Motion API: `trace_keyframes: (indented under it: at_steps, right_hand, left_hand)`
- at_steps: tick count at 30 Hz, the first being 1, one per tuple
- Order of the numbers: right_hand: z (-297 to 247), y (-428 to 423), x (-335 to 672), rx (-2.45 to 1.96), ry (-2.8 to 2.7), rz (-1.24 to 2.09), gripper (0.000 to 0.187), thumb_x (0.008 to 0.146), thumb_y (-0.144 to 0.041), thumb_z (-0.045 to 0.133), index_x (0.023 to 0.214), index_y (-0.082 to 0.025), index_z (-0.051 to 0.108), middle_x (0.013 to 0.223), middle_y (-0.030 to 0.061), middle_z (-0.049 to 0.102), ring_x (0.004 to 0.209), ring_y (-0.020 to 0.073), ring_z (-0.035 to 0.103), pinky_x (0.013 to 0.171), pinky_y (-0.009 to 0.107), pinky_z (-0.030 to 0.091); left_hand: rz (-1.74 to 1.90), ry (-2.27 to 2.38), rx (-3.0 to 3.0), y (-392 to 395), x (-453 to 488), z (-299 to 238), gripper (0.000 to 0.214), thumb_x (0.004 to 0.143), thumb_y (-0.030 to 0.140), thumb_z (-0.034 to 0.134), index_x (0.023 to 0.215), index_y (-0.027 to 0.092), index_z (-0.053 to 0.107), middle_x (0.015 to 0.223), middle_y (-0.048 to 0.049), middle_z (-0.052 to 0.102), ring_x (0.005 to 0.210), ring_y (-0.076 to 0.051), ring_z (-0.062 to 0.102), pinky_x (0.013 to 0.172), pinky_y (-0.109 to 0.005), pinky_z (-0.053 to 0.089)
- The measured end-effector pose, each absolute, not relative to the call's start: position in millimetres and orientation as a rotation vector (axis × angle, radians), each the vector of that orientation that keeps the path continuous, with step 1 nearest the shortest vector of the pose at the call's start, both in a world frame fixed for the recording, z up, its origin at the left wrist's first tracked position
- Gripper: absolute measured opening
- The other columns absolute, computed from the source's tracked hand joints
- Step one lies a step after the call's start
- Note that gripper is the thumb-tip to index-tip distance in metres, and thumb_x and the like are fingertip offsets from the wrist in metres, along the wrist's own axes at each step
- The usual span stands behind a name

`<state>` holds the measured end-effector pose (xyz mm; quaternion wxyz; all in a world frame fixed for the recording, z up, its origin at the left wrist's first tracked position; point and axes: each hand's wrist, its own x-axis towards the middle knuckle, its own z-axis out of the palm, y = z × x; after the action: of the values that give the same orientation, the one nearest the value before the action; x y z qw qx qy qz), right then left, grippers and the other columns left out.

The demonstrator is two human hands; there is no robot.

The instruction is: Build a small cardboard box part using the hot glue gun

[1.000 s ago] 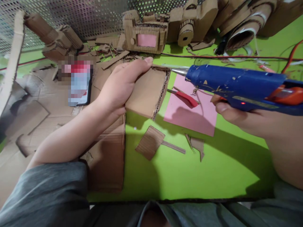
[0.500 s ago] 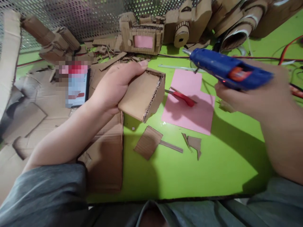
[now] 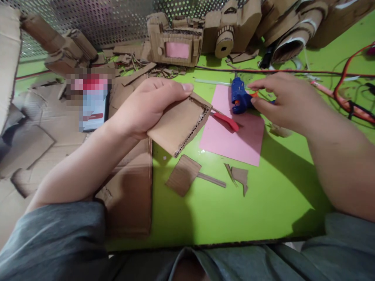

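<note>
My left hand (image 3: 146, 107) grips a small open cardboard box (image 3: 180, 125) and holds it tilted above the green table (image 3: 263, 195). My right hand (image 3: 278, 99) rests on a blue glue gun (image 3: 239, 95) that stands at the far edge of a pink paper sheet (image 3: 237, 136), with my fingers curled round its rear part. A red-handled cutter (image 3: 227, 120) lies on the pink sheet between the box and the gun.
A phone (image 3: 92, 105) lies on flat cardboard sheets (image 3: 129, 195) at left. Cardboard camera models (image 3: 175, 41) line the back by a perforated metal wall. Cardboard scraps (image 3: 184, 175) lie mid-table. Red cables (image 3: 345, 86) run at the right.
My right hand carried the glue gun away from the box and down onto the table by the pink sheet. My left hand turned the box slightly.
</note>
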<state>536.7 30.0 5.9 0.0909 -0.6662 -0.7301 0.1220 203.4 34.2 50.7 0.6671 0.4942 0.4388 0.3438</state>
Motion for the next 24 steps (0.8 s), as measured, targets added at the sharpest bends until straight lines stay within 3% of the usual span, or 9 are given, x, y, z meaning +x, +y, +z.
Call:
trace_keyframes:
  at_steps: [2, 4, 6, 8, 10, 13, 17, 20, 24]
  right_hand:
    - [17.2, 27.2, 521.5, -1.799, -2.086, 0.485, 0.04, 0.11, -0.039, 0.072, 0.145, -0.025, 0.083, 0.146, 0.0214, 0.08, 0.135, 0.0386, 0.073, 0.118, 0.057, 0.054]
    - [27.5, 25.7, 500.6, -1.577, -1.925, 0.814, 0.042, 0.109, -0.053, 0.074, 0.14, -0.028, 0.085, 0.118, 0.0135, 0.084, 0.097, 0.0282, 0.076, 0.088, 0.046, 0.06]
    - [35.0, 26.5, 477.4, -1.321, -1.851, 1.091, 0.046, 0.105, -0.058, 0.078, 0.139, -0.027, 0.085, 0.087, 0.0035, 0.076, 0.068, 0.0202, 0.065, 0.06, 0.036, 0.053]
    - [39.3, 29.5, 456.5, -1.145, -1.885, 1.299, 0.047, 0.102, -0.055, 0.082, 0.141, -0.027, 0.081, 0.073, -0.0034, 0.069, 0.057, 0.0182, 0.061, 0.046, 0.032, 0.047]
    - [41.2, 33.5, 441.7, -0.946, -1.929, 1.403, 0.03, 0.1, -0.046, 0.083, 0.122, -0.027, 0.081, 0.068, -0.0064, 0.064, 0.057, 0.0138, 0.059, 0.046, 0.026, 0.045]
    - [43.0, 36.8, 432.9, -0.828, -1.922, 1.44, 0.013, 0.094, -0.035, 0.081, 0.102, -0.025, 0.078, 0.071, -0.0057, 0.062, 0.078, 0.0138, 0.069, 0.054, 0.02, 0.047]
    - [46.0, 34.0, 434.3, -0.895, -1.922, 1.438, 0.023, 0.088, -0.035, 0.083, 0.107, -0.023, 0.078, 0.078, -0.0041, 0.065, 0.092, 0.0171, 0.073, 0.057, 0.021, 0.047]
    - [47.0, 31.7, 435.5, -0.878, -1.947, 1.417, 0.027, 0.087, -0.04, 0.084, 0.106, -0.024, 0.074, 0.075, -0.0047, 0.063, 0.093, 0.0173, 0.072, 0.063, 0.021, 0.05]
    - [44.9, 32.7, 438.1, -0.858, -1.945, 1.476, 0.03, 0.089, -0.039, 0.088, 0.111, -0.023, 0.073, 0.081, -0.0045, 0.067, 0.076, 0.0142, 0.066, 0.056, 0.022, 0.049]
  left_hand:
    - [0.721, 0.962, 1.17, 34.3, 203.5, 53.0, 0.047, 0.115, 0.017, 0.073, 0.069, 0.013, 0.065, 0.059, 0.0018, 0.064, 0.044, -0.006, 0.057, 0.047, -0.018, 0.035]
    - [0.657, 0.925, 1.246, 34.3, 203.3, 55.4, 0.051, 0.115, 0.017, 0.074, 0.065, 0.014, 0.064, 0.056, 0.0034, 0.058, 0.042, -0.005, 0.051, 0.044, -0.018, 0.03]
    - [0.616, 0.893, 1.305, 34.2, 202.6, 57.2, 0.05, 0.116, 0.019, 0.075, 0.066, 0.014, 0.066, 0.055, 0.0038, 0.055, 0.042, -0.005, 0.048, 0.042, -0.019, 0.027]
    - [0.596, 0.893, 1.335, 34.3, 201.6, 58.3, 0.049, 0.116, 0.019, 0.075, 0.068, 0.013, 0.069, 0.056, 0.0025, 0.058, 0.043, -0.006, 0.049, 0.044, -0.019, 0.029]
    - [0.581, 0.895, 1.348, 34.6, 200.6, 59.0, 0.048, 0.115, 0.018, 0.077, 0.068, 0.013, 0.07, 0.059, 0.0011, 0.061, 0.046, -0.006, 0.051, 0.045, -0.019, 0.031]
    - [0.547, 0.878, 1.367, 34.8, 200.2, 60.0, 0.05, 0.112, 0.011, 0.077, 0.063, 0.014, 0.065, 0.057, 0.0018, 0.058, 0.046, -0.007, 0.049, 0.045, -0.021, 0.03]
    - [0.542, 0.847, 1.38, 32.1, 201.6, 62.5, 0.049, 0.111, 0.006, 0.074, 0.063, 0.013, 0.066, 0.057, 0.0025, 0.057, 0.045, -0.005, 0.044, 0.045, -0.019, 0.023]
    - [0.552, 0.841, 1.382, 29.5, 203.5, 65.4, 0.046, 0.113, 0.011, 0.075, 0.068, 0.011, 0.072, 0.061, 0.0023, 0.061, 0.049, -0.005, 0.051, 0.047, -0.017, 0.028]
    - [0.531, 0.879, 1.373, 29.0, 205.8, 68.3, 0.054, 0.117, 0.015, 0.067, 0.064, 0.013, 0.062, 0.061, 0.006, 0.057, 0.05, -0.002, 0.052, 0.053, -0.013, 0.03]
